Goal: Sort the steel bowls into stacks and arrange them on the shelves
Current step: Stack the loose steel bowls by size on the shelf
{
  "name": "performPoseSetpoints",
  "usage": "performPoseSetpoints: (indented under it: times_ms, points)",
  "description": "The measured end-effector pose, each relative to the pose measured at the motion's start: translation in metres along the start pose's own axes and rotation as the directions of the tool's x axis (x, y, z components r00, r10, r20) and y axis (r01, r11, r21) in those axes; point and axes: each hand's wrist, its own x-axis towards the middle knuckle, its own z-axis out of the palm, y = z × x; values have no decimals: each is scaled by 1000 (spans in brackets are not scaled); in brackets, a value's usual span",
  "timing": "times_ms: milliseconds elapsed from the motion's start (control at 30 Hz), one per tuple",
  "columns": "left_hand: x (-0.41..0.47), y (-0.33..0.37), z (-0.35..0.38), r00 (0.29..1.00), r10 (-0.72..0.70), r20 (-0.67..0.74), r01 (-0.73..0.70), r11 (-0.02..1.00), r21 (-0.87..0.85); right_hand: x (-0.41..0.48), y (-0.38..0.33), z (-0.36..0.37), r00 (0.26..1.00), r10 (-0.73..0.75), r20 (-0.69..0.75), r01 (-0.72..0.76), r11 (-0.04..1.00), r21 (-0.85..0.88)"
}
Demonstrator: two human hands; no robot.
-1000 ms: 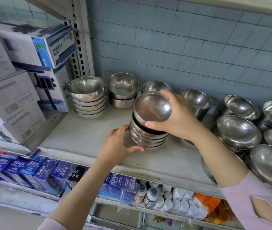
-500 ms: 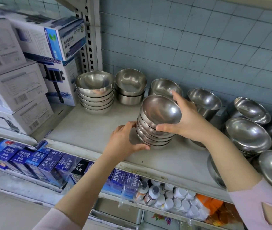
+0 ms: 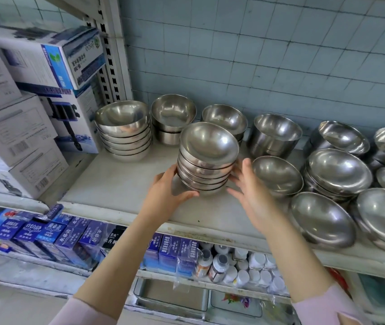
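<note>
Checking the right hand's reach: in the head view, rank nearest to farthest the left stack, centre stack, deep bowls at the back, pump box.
1. Centre stack, just left of the right hand.
2. Deep bowls, behind it, at the back.
3. Left stack, well to its left, at the back.
4. Pump box, farthest left, higher up.

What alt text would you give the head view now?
A person's left hand grips the base of a stack of shallow shiny steel bowls on a white shelf, the right hand straight-fingered at its right side. More steel bowl stacks line the blue-tiled wall and crowd the right.
</note>
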Motion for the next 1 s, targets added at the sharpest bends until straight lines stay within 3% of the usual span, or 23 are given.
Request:
performPoseSetpoints:
  times_ms: [267, 500, 567, 667, 733, 833, 933, 1000]
  points:
    - [3, -27, -31, 988, -18, -150, 13, 999, -33, 28, 0, 50, 998, -5, 59, 2, 999, 42]
    - [-1, -42, -58, 987, -46, -157, 47, 999, 3, 33, 3, 83, 995, -30, 94, 22, 996, 85]
    - [-11, -41, -60, 983, -64, -170, 62, 998, -18, 26, 2, 83, 999, -30, 21, 28, 995, 97]
    - [-37, -41, -60, 962, 5, -272, -22, 998, -58, -1, 4, 73, 972, -46, -232, 59, 997, 51]
    - [-51, -35, -55, 963, 94, -253, -111, 992, -53, -33, 9, 63, 895, -153, -420, 124, 988, -95]
    - [-55, -20, -34, 968, 235, -91, -240, 969, -58, -79, 23, 39, 683, -377, -625, 178, 916, -359]
    - [-44, 6, -2, 935, 347, 73, -342, 937, -76, -106, 34, -1, 446, -502, -741, 36, 838, -545]
    - [-30, 27, 21, 902, 395, 173, -386, 919, -82, -117, 38, -29, 429, -396, -812, -106, 871, -480]
